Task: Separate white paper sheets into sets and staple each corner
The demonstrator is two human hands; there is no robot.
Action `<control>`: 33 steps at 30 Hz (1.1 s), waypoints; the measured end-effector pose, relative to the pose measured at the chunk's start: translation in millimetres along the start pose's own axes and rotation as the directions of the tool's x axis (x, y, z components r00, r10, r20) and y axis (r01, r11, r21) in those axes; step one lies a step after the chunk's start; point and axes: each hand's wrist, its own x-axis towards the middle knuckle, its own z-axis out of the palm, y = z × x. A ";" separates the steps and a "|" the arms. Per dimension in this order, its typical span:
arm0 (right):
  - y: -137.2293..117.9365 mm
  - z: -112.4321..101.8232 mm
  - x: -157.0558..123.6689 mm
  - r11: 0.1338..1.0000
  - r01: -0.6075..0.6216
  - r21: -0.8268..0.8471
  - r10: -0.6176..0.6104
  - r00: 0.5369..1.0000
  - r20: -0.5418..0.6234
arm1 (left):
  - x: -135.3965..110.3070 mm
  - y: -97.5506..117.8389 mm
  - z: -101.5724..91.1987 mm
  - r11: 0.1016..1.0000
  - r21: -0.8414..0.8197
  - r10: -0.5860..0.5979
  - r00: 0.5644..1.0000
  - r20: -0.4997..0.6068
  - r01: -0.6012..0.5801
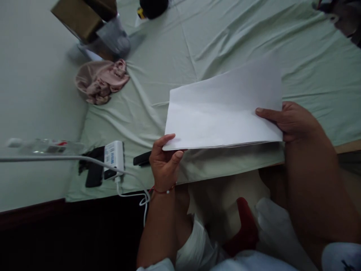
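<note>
A thin stack of white paper (pixel 222 109) is held above the front edge of the green-sheeted surface, its far right corner raised. My left hand (pixel 166 156) is closed on the near left corner, fingers over the top and thumb low at the front edge. At the right edge, my right hand (pixel 295 120) grips the stack with its thumb flat on top and its other fingers hidden underneath. Layered sheet edges show along the near side. Just left of my left hand lies a black object (pixel 141 158), partly hidden by it.
A white power strip (pixel 114 158) with a white cable (pixel 132 174) sits at the left, beside a dark phone-like object (pixel 94 171) and a clear bottle (pixel 50 146). Crumpled pink cloth (pixel 104 81) and a brown box (pixel 77 19) lie farther back on the green sheet (pixel 158 49).
</note>
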 end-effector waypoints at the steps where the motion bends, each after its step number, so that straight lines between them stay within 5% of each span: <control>1: 0.0 0.3 0.0 1.000 -0.001 -0.001 0.001 1.000 -0.001 | -0.2 -0.1 -0.4 1.000 0.004 -0.004 1.000 -0.001 0.004; 11: 2.7 -1.0 2.1 0.999 0.034 -0.014 -0.033 0.998 0.052 | -1.7 -4.7 -8.7 0.995 0.090 0.032 0.999 -0.001 -0.032; 18: 3.6 -1.1 0.9 0.999 0.046 -0.004 -0.046 0.999 0.025 | -3.6 -0.9 -8.6 0.991 0.127 -0.044 0.997 -0.063 0.051; 27: 1.6 -1.1 1.0 0.998 0.033 -0.047 -0.033 0.999 0.001 | 0.1 5.7 -2.5 0.985 0.010 -0.173 0.984 -0.035 0.174; 33: 5.6 -11.1 7.2 0.984 0.177 0.020 -0.176 0.984 -0.030 | 7.8 -8.6 -4.9 0.979 -0.053 -0.201 0.973 -0.112 0.196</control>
